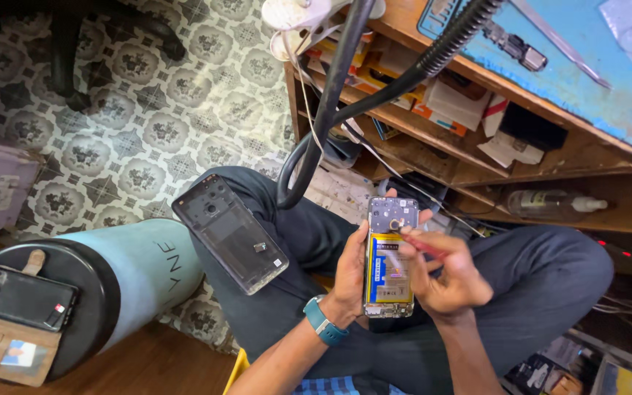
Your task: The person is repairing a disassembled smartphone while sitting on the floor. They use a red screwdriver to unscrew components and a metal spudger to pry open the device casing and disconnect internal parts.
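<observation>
Both hands work over the lap, in the only view, the one from the head camera. Left hand (pixel 351 272), with a teal band on the wrist, is closed around the side of an opened smartphone with its back removed, showing a yellow and blue battery and a grey metal camera plate (pixel 390 257); it holds the phone upright between the knees, thumb on the left edge. Right hand (pixel 444 274) is closed in a narrow pinch on a thin red-handled screwdriver (pixel 422 245), and the tip touches the upper part of the phone, just beside the camera plate.

On the person's left thigh lies a clear plastic back cover with dark frame (pixel 230 232), tilted, well apart from the opened phone. My judgement is that the step in hand is work on a small screw or clip near the top of the phone, with the cover already off. The next move calls for a steady left grip and the tool tip kept straight in its place, because a slip could scratch the battery below it.

Around the person: a black flexible lamp arm (pixel 330 102) hangs in front of the wooden shelves (pixel 433 139), and a bench with a blue mat (pixel 565 69) carries small tools. At the left, a pale blue cylinder stool with black top (pixel 133 274) bears a dark phone in a brown wallet case (pixel 16 311). A patterned tile floor (pixel 140 124) is behind.
</observation>
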